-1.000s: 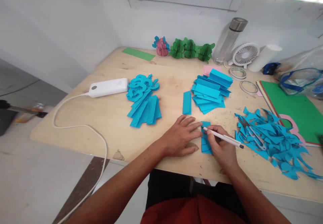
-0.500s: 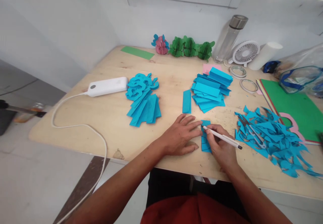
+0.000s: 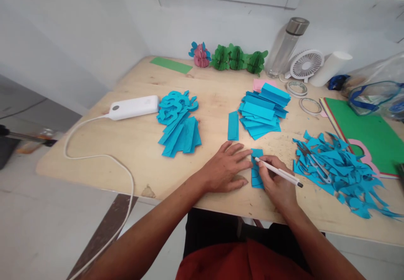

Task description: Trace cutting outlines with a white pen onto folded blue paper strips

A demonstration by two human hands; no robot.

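Observation:
My right hand (image 3: 277, 183) grips a white pen (image 3: 279, 171), its tip on a small blue paper strip (image 3: 257, 179) near the table's front edge. Dark lines show on that strip, and part of it is hidden under my right hand. My left hand (image 3: 226, 168) lies flat with fingers spread, fingertips at the strip's left edge. Just above sits a single folded blue strip (image 3: 233, 126). Behind it is a loose stack of folded blue strips (image 3: 260, 111). Blue curly cut-outs (image 3: 176, 106) lie to the left, overlapping a fan of blue strips (image 3: 184, 139).
A heap of blue scraps (image 3: 344, 179) with scissors (image 3: 315, 164) on it lies right, beside green paper (image 3: 366, 132). Along the wall stand green paper figures (image 3: 236, 57), a clear bottle (image 3: 284, 50) and a small fan (image 3: 306, 65). A white power bank (image 3: 135, 108) trails a cable.
Both hands stay almost where they were, with the pen still on the strip. The whole view has shifted very slightly.

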